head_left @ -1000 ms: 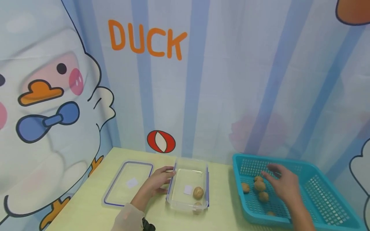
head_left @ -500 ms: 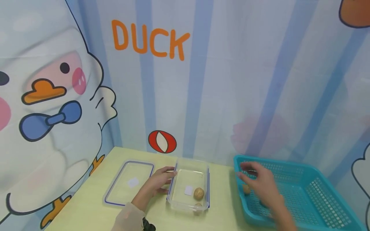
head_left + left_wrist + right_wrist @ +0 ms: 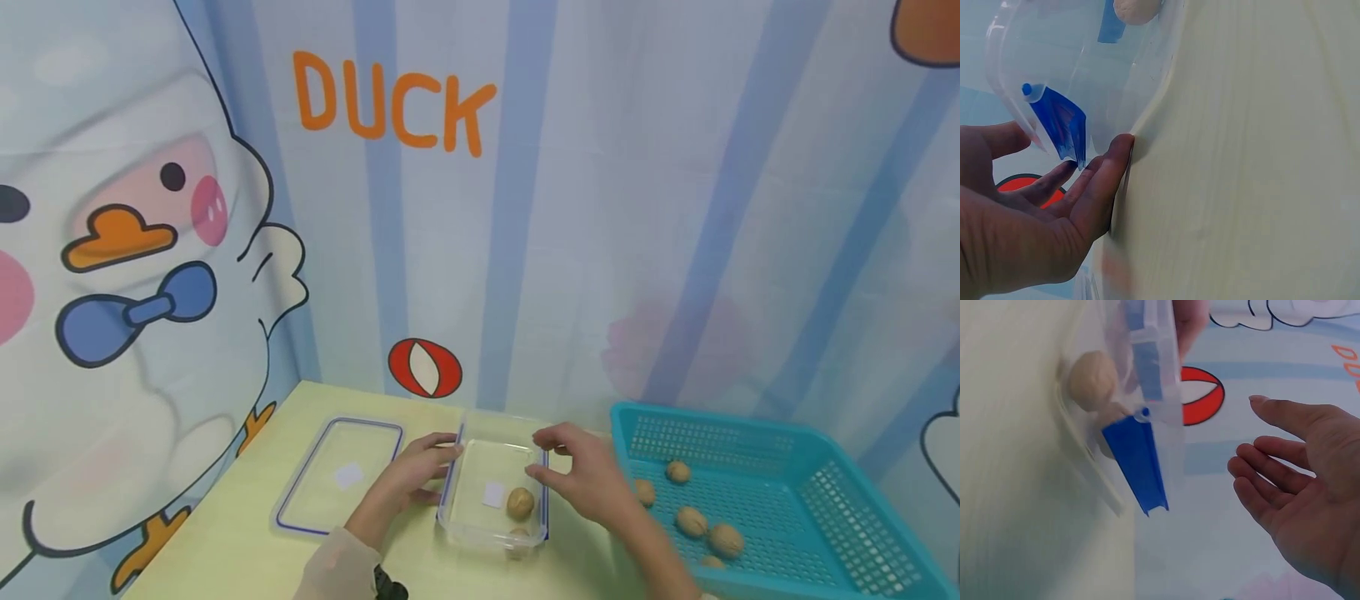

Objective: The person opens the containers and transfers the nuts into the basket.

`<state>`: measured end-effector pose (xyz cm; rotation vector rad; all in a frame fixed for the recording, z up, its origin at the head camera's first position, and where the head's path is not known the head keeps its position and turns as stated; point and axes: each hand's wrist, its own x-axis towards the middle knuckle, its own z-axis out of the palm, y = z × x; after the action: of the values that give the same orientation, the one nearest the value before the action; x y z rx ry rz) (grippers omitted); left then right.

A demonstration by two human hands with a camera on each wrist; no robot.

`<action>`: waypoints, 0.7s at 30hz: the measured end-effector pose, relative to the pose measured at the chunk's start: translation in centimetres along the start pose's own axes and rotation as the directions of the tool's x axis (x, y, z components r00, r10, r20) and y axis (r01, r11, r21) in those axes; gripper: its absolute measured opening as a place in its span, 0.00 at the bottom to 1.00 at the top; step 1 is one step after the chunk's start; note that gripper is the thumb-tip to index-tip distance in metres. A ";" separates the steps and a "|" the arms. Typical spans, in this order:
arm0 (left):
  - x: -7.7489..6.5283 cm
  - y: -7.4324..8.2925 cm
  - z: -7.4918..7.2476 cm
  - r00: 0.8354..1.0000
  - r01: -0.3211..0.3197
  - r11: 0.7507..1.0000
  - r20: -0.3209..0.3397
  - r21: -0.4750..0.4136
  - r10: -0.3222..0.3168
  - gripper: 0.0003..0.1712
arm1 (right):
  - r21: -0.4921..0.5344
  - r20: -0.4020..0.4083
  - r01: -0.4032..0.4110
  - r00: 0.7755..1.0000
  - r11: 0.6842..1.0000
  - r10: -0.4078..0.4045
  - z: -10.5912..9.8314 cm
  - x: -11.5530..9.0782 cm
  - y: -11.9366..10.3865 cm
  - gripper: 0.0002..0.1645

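A clear plastic food box with blue latch flaps stands uncovered on the table. One walnut lies near its front right corner, and a second walnut shape shows through the near wall. Along the box's left side rests my left hand, thumb at the rim; in the left wrist view its extended fingers touch the outside near a blue latch flap. My right hand is at the box's right rim, fingers loosely bent. Nothing is in that hand in the right wrist view, where it stands apart from the box.
A turquoise basket stands at the right, with several walnuts inside. The box's clear lid, with a blue seal, lies flat at the left. Behind the pale yellow table hangs a printed duck curtain.
My right hand has moved left from above the basket to the box's right rim, uncovering the walnuts in the basket. The left hand stays at the box.
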<state>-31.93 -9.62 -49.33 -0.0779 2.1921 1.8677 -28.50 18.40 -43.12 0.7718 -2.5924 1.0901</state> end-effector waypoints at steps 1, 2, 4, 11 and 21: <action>0.0 0.0 0.0 1.000 0.001 1.000 0.002 -0.001 -0.001 0.34 | -0.003 0.016 0.005 1.000 1.000 -0.005 0.4 0.1 0.0 0.22; 0.0 0.0 0.0 1.000 0.002 1.000 0.003 -0.002 -0.002 0.34 | 0.000 0.032 0.004 0.999 1.000 -0.004 0.7 0.1 0.0 0.22; 0.0 0.0 0.0 1.000 0.003 1.000 0.006 -0.005 -0.003 0.34 | -0.008 0.071 0.005 0.997 1.000 -0.004 1.4 0.3 0.0 0.22; 0.1 0.1 -0.1 1.000 -0.001 1.000 0.012 -0.023 0.001 0.33 | -0.029 0.236 -0.006 0.972 1.000 0.013 2.8 0.8 0.3 0.24; 0.1 -0.1 -0.2 1.000 -0.013 1.000 0.024 -0.025 0.014 0.33 | -0.138 0.368 0.120 0.928 0.983 -0.061 3.4 1.4 0.6 0.17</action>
<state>-32.08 -9.82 -49.48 -0.0457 2.1593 1.8933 -30.01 15.81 -45.31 1.1347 -2.8620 0.7600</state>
